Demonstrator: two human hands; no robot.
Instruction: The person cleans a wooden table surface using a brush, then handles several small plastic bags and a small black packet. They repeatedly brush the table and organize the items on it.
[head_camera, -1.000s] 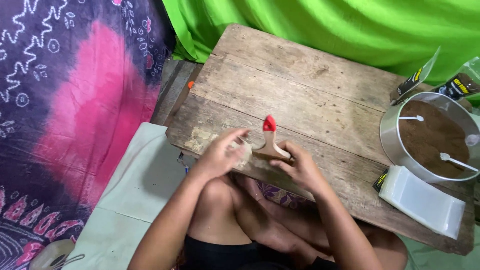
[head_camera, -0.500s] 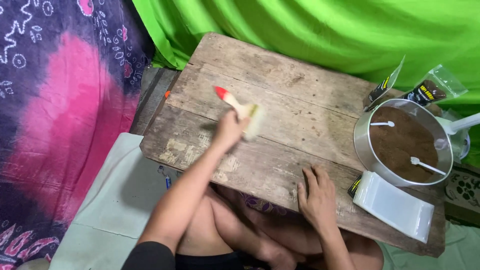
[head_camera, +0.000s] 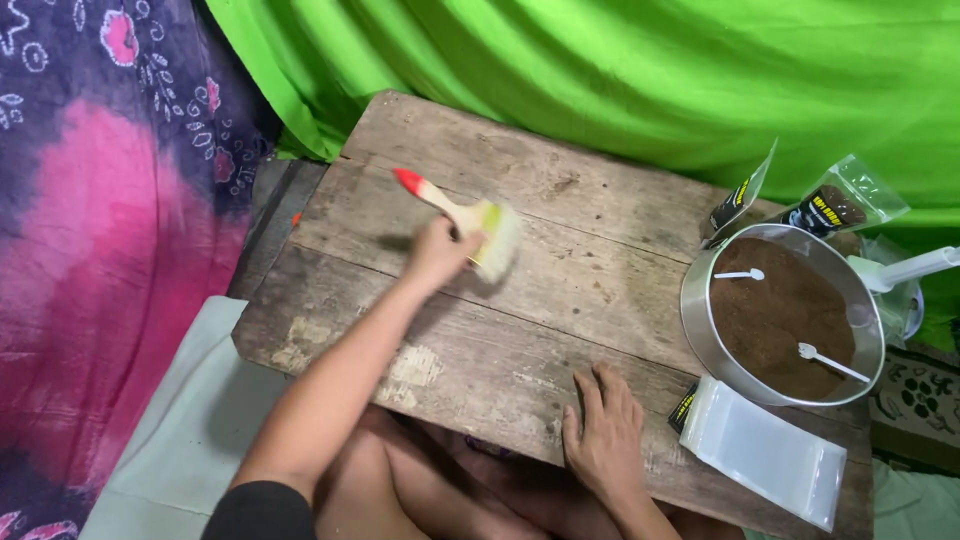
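Wooden table (head_camera: 560, 190), left hand (head_camera: 437, 252) w/ brush (head_camera: 470, 222) moved rightward, right hand (head_camera: 603, 432) stays flat

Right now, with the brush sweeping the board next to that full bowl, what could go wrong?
The left hand holds the paintbrush with its bristles on the wooden board. Dust swept rightward could land in the open metal bowl of brown powder.

A wide stroke might knock the bowl or the white spoons lying in it.

The clear pouches sit at the board's near edge beside the right hand and could slide off.
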